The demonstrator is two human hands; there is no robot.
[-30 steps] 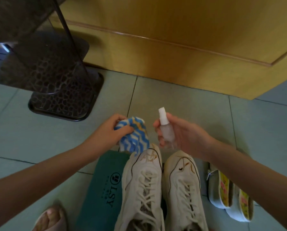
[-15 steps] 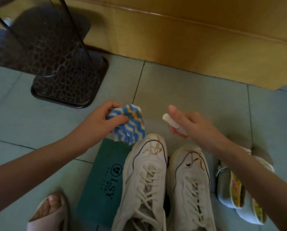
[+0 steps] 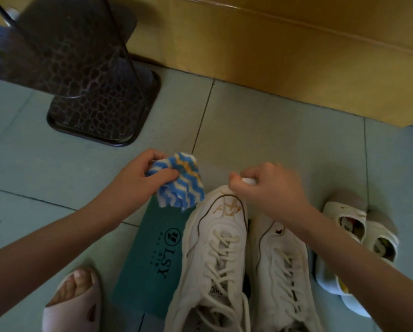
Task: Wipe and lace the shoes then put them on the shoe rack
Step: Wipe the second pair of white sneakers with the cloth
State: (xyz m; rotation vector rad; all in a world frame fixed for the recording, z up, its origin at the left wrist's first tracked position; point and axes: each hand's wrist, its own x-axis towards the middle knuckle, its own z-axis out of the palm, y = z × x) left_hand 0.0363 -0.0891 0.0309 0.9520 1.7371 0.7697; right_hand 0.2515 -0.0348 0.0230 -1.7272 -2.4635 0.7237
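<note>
Two white laced sneakers stand side by side on the tiled floor, the left sneaker [image 3: 215, 255] with brownish marks on its toe, the right sneaker [image 3: 282, 264] partly under my right forearm. My left hand [image 3: 138, 180] pinches a blue, white and yellow striped cloth [image 3: 179, 185] just left of the left sneaker's toe. My right hand [image 3: 270, 185] grips a small white spray bottle [image 3: 248, 180] tipped down right over that toe; only the bottle's white cap shows. The dark shoe rack [image 3: 92, 97] stands on the floor at the upper left.
A green shoebox lid [image 3: 157, 252] lies under and left of the sneakers. A pair of white slippers [image 3: 358, 238] sits to the right. My foot in a pink slipper [image 3: 73, 295] is at the bottom left. A yellow wooden cabinet [image 3: 296, 68] runs along the back.
My right hand turned the spray bottle from upright to pointing down and lowered it onto the left sneaker's toe. My left hand kept the cloth in about the same place.
</note>
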